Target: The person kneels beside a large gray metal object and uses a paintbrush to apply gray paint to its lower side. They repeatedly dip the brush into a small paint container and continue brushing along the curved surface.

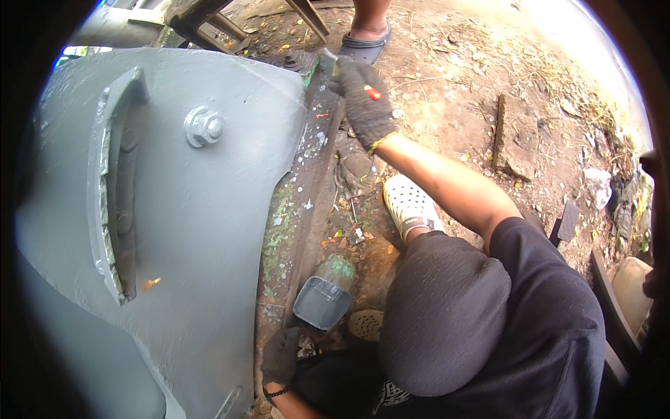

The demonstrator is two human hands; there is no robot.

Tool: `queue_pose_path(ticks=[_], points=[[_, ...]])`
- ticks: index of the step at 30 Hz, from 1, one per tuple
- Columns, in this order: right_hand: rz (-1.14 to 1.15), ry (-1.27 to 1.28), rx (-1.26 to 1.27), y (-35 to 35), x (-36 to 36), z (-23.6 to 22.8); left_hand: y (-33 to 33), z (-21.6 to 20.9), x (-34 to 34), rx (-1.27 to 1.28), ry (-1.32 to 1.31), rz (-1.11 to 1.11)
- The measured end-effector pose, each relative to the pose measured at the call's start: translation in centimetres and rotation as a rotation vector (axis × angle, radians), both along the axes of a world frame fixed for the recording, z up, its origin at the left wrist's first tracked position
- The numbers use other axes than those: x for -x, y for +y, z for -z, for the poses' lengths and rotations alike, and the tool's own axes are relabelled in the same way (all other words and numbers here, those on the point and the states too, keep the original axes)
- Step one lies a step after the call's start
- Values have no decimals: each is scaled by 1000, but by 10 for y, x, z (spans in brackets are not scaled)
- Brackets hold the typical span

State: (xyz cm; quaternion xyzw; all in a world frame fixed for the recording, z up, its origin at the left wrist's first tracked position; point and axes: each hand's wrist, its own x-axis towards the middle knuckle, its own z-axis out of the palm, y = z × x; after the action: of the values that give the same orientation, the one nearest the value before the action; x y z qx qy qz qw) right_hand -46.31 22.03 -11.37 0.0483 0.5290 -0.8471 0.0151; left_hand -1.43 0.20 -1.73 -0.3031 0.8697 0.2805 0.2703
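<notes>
My right hand [366, 103], in a dark knitted glove with a yellow cuff, is closed around a paintbrush. A red piece of its handle [373, 92] shows at the glove, and the brush head [328, 61] meets the far end of the rusty, paint-flecked metal edge [283, 230]. Beside that edge stands a large grey-painted metal piece [223, 230] with a bolt [204, 128] and a curved raised rib [112, 188]. Low in the view, my left hand [280, 355], also gloved, is at the near part of the edge; its fingers are hard to make out. Close to it sits a clear plastic container [322, 302] of grey paint.
Another person's foot in a dark clog [366, 45] is at the top, near wooden furniture legs [307, 17]. My light clog [410, 202] rests on the dirt ground. A broken slab [515, 136], leaves and rubbish lie to the right.
</notes>
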Motion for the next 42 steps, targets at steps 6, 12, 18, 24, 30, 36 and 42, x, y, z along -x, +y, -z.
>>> queue_pose_path(ticks=[6, 12, 18, 24, 30, 36, 42], points=[[-229, 247, -313, -10, -41, 24, 4, -3, 11, -52, 22, -41], [-182, 161, -126, 30, -38, 10, 22, -25, 43, -55, -90, -154], [-81, -36, -77, 7, -6, 0, 14, -13, 34, -27, 33, -25], [-193, -56, -90, 26, -21, 6, 13, -15, 37, 43, -64, 58], [-39, 1, -199, 26, 24, 7, 23, -23, 53, -45, 5, -22], [-163, -43, -100, 8, 7, 34, 16, -14, 36, 28, 77, 126], [-86, 20, -483, 14, 25, 2, 24, -21, 49, 65, -74, 29]])
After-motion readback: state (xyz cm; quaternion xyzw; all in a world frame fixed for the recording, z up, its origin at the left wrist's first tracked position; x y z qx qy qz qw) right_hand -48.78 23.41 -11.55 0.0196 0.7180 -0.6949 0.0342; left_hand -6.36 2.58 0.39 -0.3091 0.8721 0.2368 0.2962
